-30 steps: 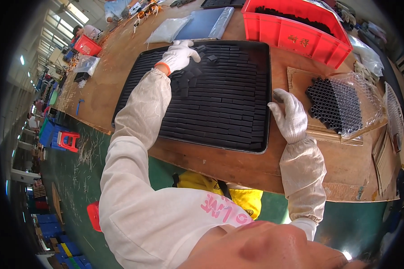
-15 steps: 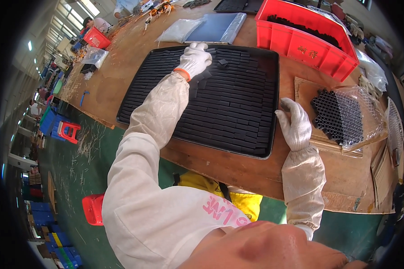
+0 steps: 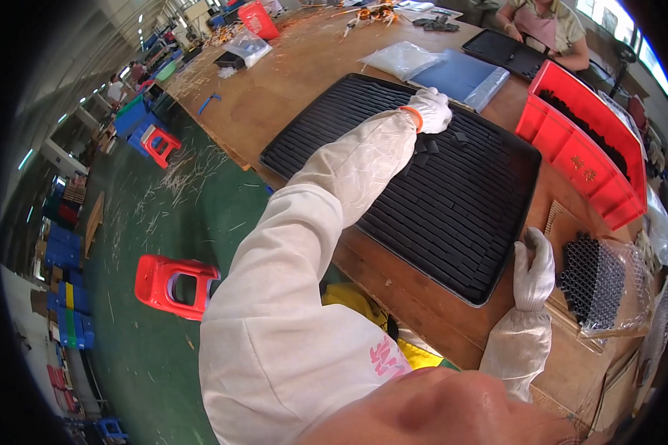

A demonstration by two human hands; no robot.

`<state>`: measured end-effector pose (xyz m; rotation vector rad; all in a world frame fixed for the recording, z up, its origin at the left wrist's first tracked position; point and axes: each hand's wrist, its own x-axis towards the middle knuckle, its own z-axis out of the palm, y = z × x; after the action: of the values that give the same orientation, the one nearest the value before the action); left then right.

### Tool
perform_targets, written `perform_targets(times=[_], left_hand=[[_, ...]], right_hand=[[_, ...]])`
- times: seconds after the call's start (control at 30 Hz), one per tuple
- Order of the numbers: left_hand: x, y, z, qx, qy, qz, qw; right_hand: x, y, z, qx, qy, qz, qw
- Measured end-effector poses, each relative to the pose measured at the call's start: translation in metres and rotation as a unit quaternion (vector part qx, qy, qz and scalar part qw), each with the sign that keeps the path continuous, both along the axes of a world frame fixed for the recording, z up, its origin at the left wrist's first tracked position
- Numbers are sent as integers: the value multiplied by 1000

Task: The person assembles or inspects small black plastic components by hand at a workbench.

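A black tray [image 3: 478,301] lies on the table, filled with rows of narrow black strips [image 3: 453,200]. My left hand [image 3: 432,111], in a white glove, rests at the tray's far side with its fingers curled in. Whatever those fingers hold, if anything, is hidden. Beside that wrist, a few loose dark pieces [image 3: 424,148] lie on top of the rows, and a small diamond-shaped piece [image 3: 460,136] sits to their right. My right hand [image 3: 534,273], gloved too, is off the tray's near right edge, thumb apart from the fingers and holding nothing visible.
A red crate [image 3: 583,156] of black pieces stands right of the tray. Black tubes [image 3: 592,278] in clear plastic lie on cardboard by my right hand. Plastic-wrapped sheets [image 3: 464,78] lie beyond the tray. Another person [image 3: 553,30] works at a second tray. A red stool [image 3: 177,285] stands at left.
The view has turned, so the table shows farther right and tilted. My left hand stays at the tray's far side, its fingers still curled. My right hand remains beside the near right edge.
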<state>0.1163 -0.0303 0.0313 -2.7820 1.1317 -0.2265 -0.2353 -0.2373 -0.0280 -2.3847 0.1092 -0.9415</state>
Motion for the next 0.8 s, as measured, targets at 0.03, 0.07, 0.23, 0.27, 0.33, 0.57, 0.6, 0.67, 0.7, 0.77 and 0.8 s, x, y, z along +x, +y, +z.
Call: perform_targets(times=[0.03,0.07,0.23,0.27,0.33,0.57,0.6,0.67,0.7,0.77,0.8], left_hand=[[-1,0,-2,0,-15,-5,1000],[-2,1,-4,-19,-22,13,1000],[-4,36,9,-171,-106,-33,979],[-8,58,23,-171,-112,-25,978],[-8,113,45,-169,-113,-7,979],[-43,422,72,-98,-21,214,972],[-60,439,78,-96,-22,226,969],[-121,473,98,-106,165,430,881],[-140,490,104,-107,157,452,872],[-171,527,102,-92,160,440,879],[-176,553,96,-110,166,446,873]], right_hand=[[1,-1,-2,4,6,-5,1000],[4,0,-3,26,2,0,1000],[8,2,4,-20,-9,-4,1000],[9,2,6,-12,-10,-2,1000],[10,3,4,-3,-9,6,1000],[9,-2,-4,1,2,5,1000],[6,-8,-6,8,22,1,1000],[7,-19,-20,39,25,26,999],[7,-19,-22,53,31,30,998],[5,-16,-15,45,70,12,996],[5,-16,-13,36,68,15,997]])
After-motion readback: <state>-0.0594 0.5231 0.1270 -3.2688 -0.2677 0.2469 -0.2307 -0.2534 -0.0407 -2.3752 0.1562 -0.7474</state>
